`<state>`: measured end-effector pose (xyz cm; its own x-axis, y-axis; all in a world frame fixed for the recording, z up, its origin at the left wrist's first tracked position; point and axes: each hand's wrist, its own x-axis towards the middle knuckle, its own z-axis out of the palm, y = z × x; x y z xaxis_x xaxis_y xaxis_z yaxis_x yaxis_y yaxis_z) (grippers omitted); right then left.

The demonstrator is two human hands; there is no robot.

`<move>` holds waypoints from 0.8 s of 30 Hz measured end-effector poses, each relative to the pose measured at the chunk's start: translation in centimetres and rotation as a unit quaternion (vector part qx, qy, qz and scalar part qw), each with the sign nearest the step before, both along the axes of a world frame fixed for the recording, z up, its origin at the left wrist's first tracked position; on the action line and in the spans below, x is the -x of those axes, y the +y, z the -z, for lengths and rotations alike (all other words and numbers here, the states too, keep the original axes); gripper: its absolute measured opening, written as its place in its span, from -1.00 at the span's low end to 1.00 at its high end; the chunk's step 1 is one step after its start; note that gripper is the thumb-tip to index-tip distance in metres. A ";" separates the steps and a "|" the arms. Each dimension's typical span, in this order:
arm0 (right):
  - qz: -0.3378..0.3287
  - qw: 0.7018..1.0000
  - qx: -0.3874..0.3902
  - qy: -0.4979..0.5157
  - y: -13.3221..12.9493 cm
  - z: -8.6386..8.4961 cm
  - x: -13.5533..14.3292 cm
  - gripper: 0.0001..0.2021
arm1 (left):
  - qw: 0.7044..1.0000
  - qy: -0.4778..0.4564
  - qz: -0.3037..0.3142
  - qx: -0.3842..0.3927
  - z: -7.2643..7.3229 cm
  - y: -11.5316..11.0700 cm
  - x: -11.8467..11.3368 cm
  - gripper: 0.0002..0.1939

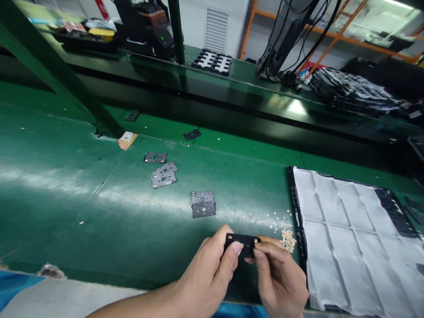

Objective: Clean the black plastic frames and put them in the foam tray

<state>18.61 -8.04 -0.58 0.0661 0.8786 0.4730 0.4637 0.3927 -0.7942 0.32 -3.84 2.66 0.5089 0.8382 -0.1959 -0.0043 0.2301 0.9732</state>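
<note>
A small black plastic plate point(244, 243) is held up near the table's front edge, a small tan piece at each upper corner. My left hand point(212, 269) is closed on its left side, thumb across the front. At the right corner, the thumb and fingers of my right hand point(281, 271) are pinched against the plate; whether a loose piece sits between them is hidden. Beyond the right hand lies a heap of tiny tan pieces point(288, 241), several scattered around it. Ahead of my hands, similar dark plates point(203, 210) overlap on the green table point(126, 229).
More dark plates point(164, 174) lie left of centre. At right stands a black tray with white sheet lining point(334, 207). A green post point(82, 97) slants down at left. Behind the table runs a dark raised ledge point(205, 101), with a cell tray point(212, 62) on the shelf above.
</note>
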 end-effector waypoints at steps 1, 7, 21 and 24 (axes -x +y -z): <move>0.002 1.000 -0.007 -0.001 -0.1 0.3 -0.1 -0.65 | 1.000 0.005 0.001 -0.008 0.0 0.0 0.1 -0.62; 0.011 0.999 -0.040 -0.013 0.1 1.0 -0.3 -0.55 | 0.999 0.028 0.009 -0.033 -0.2 0.0 0.2 -0.63; 0.015 0.998 -0.053 -0.024 0.2 1.1 -0.1 -0.53 | 0.997 0.057 0.024 -0.039 0.1 -0.2 0.3 -0.64; 0.020 0.996 -0.077 -0.030 0.4 1.1 -0.1 -0.52 | 0.998 0.057 0.021 -0.036 -0.1 -0.2 0.4 -0.65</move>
<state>18.69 -7.64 -1.64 0.0669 0.7928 0.6058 0.5263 0.4878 -0.6965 -0.12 -4.05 2.73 0.5224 0.8301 -0.1952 0.1158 0.1577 0.9807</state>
